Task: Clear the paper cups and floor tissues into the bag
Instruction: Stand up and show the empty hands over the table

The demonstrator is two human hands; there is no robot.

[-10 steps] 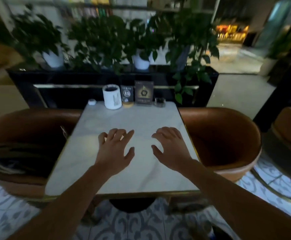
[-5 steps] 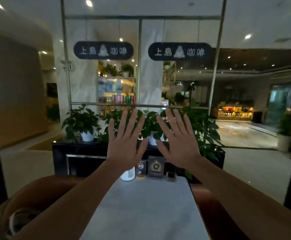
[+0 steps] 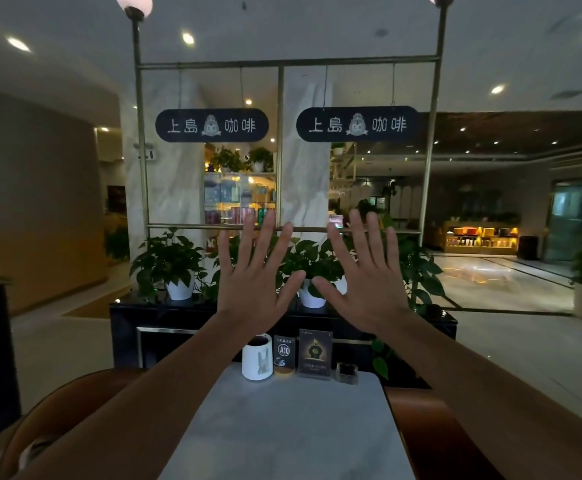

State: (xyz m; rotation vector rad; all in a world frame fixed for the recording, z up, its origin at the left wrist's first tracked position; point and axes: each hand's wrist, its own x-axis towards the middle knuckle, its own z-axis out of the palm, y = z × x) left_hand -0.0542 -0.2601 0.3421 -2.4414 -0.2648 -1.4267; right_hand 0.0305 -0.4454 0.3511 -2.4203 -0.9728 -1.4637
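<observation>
From my feed, both hands are raised in front of the camera, backs toward me. My left hand has its fingers fanned wide and holds nothing; my right hand is spread the same way, just beside it, thumbs nearly meeting but apart. Both forearms run down out of the bottom of the view.

Below them the white marble table is bare across its near part, and its front edge is cut off by the frame. At its far end stands a white cup with a dark inside; my left forearm hides part of its rim, and I cannot tell whether it is paper. Just beside it are a small A10 table marker, a dark card stand whose print is too small to read, and a small glass holder.

No bag or floor tissues show (the floor near the table is hidden by my arms and the brown chairs). Something pale lies in the left chair's seat, too dim to make out. Behind stand potted plants on a dark counter.
</observation>
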